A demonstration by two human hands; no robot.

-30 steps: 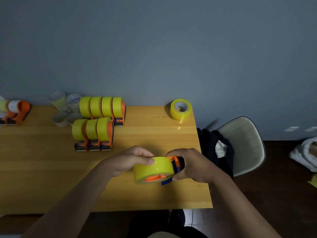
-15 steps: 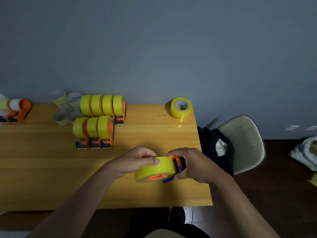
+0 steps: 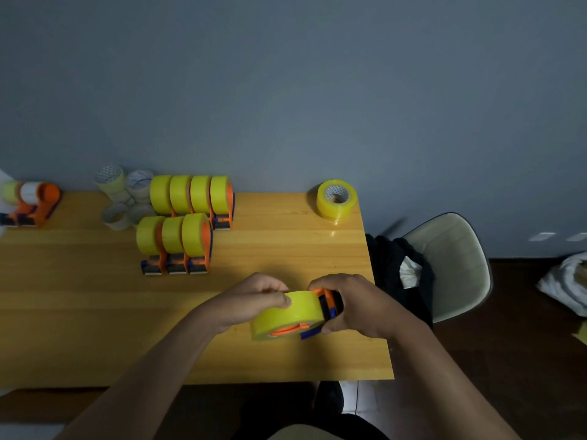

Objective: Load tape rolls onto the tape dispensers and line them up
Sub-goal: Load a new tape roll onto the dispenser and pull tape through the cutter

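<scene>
- The wooden table (image 3: 79, 312) fills the lower left of the head view, its right edge running from about 1 o'clock down to 5 o'clock of the hands
- A cream chair (image 3: 451, 265) stands off that edge at 3 o'clock, with dark clothing (image 3: 390, 265) draped on its seat
- At 10 o'clock of the hands, two rows of loaded dispensers stand side by side: the back row of four (image 3: 190, 195) near the wall, and the front row of three (image 3: 174, 239) just before it
- A spare yellow roll (image 3: 336, 199) sits alone at 1 o'clock near the table's far corner, and pale rolls (image 3: 122, 198) cluster at 10 o'clock beside the back row
- The tape roll (image 3: 286, 315) in work lies almost flat between both hands, low over the table's near right part, seated around the orange hub of the dispenser (image 3: 327, 308)
- The left hand (image 3: 251, 300) pinches the roll's rim with its fingers curled; the right hand (image 3: 355, 304) is clenched around the dispenser's body
- Likely risk: if the roll sits skewed on the hub, it may bind or pop off when stood upright
- The work happens close to the right edge, so a slip could send the piece onto the chair or floor
</scene>
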